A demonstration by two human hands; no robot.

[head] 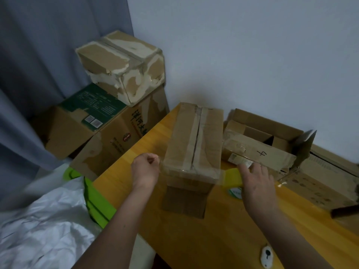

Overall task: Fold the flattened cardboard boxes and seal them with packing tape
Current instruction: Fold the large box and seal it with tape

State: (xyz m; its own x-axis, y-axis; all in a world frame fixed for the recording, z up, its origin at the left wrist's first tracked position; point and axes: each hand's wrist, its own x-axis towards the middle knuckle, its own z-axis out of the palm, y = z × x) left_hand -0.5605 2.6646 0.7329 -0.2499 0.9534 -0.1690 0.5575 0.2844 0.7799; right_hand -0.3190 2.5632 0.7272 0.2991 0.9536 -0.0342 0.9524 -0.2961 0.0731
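Head camera: a closed box (194, 144) stands mid-table (213, 239), a strip of clear tape (189, 169) stretched across its near end. At nine o'clock of the box the left hand (145, 171) pinches the tape's free end. At three o'clock the right hand (256, 183) covers the tape roll (233, 178), apparently gripping it. An open box (268, 136) lies at two o'clock.

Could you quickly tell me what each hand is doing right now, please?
Left hand: pinches the free end of the clear tape stretched across the box.
Right hand: grips the tape roll.
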